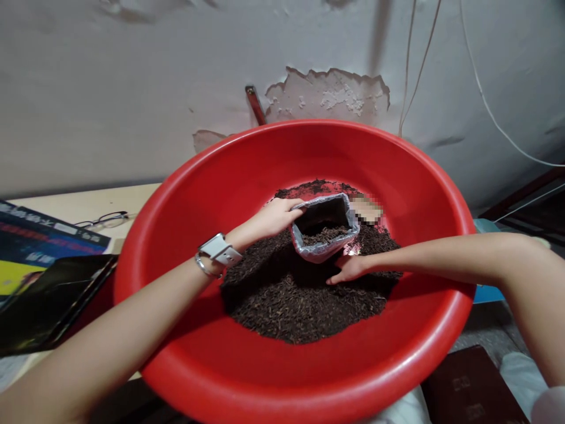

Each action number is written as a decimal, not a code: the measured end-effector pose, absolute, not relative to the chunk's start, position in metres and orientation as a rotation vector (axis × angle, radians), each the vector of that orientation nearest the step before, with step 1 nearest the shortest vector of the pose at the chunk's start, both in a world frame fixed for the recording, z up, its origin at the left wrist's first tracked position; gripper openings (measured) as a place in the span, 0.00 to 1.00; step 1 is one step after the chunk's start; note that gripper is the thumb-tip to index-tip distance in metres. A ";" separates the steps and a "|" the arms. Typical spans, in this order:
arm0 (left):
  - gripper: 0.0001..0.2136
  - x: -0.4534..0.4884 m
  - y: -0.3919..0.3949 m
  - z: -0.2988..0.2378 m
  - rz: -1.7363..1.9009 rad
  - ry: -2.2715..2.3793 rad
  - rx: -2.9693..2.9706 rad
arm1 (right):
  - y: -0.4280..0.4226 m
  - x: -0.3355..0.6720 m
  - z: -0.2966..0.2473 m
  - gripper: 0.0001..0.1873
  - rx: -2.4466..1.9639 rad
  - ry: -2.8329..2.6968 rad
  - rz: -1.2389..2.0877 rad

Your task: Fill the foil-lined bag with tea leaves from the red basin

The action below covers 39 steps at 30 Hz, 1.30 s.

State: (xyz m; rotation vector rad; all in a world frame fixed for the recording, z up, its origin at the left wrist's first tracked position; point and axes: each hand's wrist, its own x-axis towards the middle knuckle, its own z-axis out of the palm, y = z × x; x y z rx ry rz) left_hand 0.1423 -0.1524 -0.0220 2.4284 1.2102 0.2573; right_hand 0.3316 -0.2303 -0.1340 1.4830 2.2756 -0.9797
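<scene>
A large red plastic basin [212,176] fills the middle of the view and holds a heap of dark loose tea leaves [286,300]. An open silvery foil bag [324,227] lies tilted on the heap, partly filled with leaves. My left hand [273,217] grips the bag's left rim; a white watch and a bangle sit on that wrist. My right hand [348,270] lies below the bag's mouth, palm against the leaves, fingers curled and partly buried.
The basin rests against a peeling grey wall [132,88]. Glasses [103,220] lie on a pale table at left, beside magazines [39,247] and a dark tablet [48,300]. White cables [489,112] hang at the right. A dark box [468,388] sits at bottom right.
</scene>
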 end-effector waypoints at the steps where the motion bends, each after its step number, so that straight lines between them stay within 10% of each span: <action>1: 0.18 0.142 -0.152 -0.022 0.254 1.208 2.429 | -0.233 0.328 -0.130 0.35 1.463 2.236 -0.981; 28: 0.12 0.139 -0.147 -0.030 0.367 1.207 2.272 | -0.214 0.317 0.002 0.13 1.337 3.282 -0.757; 39: 0.05 0.121 -0.125 -0.049 0.600 1.624 1.520 | -0.183 0.338 0.016 0.12 2.068 3.443 -0.834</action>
